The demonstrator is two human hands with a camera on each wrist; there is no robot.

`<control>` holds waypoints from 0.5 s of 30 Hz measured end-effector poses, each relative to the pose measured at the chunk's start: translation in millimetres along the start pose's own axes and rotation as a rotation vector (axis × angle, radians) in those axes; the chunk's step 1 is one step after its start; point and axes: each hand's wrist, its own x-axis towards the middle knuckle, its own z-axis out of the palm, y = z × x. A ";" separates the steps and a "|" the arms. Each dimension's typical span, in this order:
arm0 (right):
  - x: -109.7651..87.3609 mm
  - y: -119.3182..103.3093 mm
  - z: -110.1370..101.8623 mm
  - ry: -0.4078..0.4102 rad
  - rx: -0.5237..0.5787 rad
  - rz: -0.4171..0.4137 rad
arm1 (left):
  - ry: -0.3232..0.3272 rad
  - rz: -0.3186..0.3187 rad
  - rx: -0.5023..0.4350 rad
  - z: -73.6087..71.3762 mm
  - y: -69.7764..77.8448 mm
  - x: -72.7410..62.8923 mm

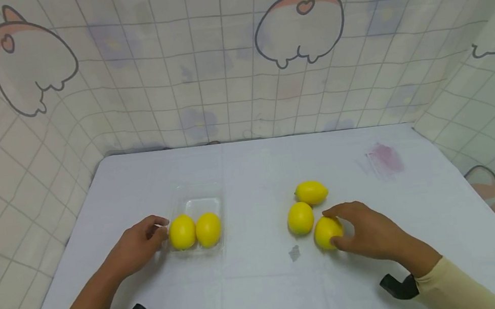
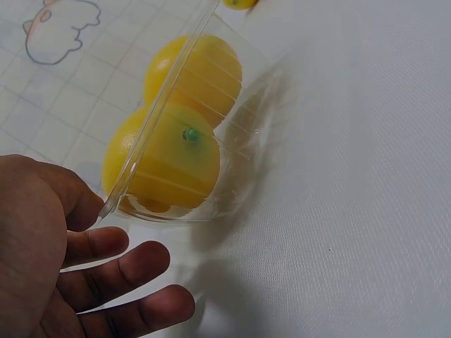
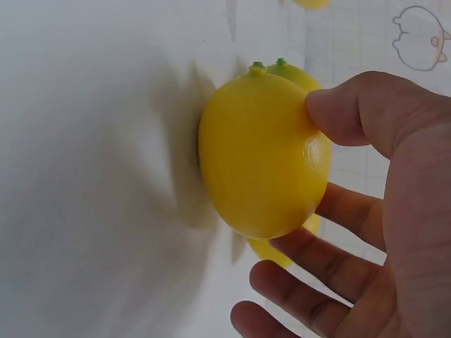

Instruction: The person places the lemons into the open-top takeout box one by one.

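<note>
A clear plastic box [image 1: 202,203] stands left of the middle of the table in the head view. Side by side in its near half lie two yellow lemons, a left one [image 1: 182,232] and a right one [image 1: 208,230]. My left hand [image 1: 138,246] pinches the box's left rim [image 2: 144,134] between thumb and forefinger, its other fingers spread loosely. On the right, my right hand [image 1: 370,229] holds a lemon [image 3: 261,155] between thumb and fingers, low over or on the table; contact there cannot be told. Two more lemons lie beside it, a middle one [image 1: 300,218] and a far one [image 1: 311,192].
The white-covered table [image 1: 259,296] carries a pinkish stain [image 1: 384,158] at the far right and a small grey mark [image 1: 294,253] near the lemons. A patterned curtain [image 1: 211,77] hangs behind the table and along both sides.
</note>
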 end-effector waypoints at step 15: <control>1.7 2.4 6.3 -0.038 0.003 -0.011 | 0.008 0.010 -0.002 -0.1 0.6 -0.7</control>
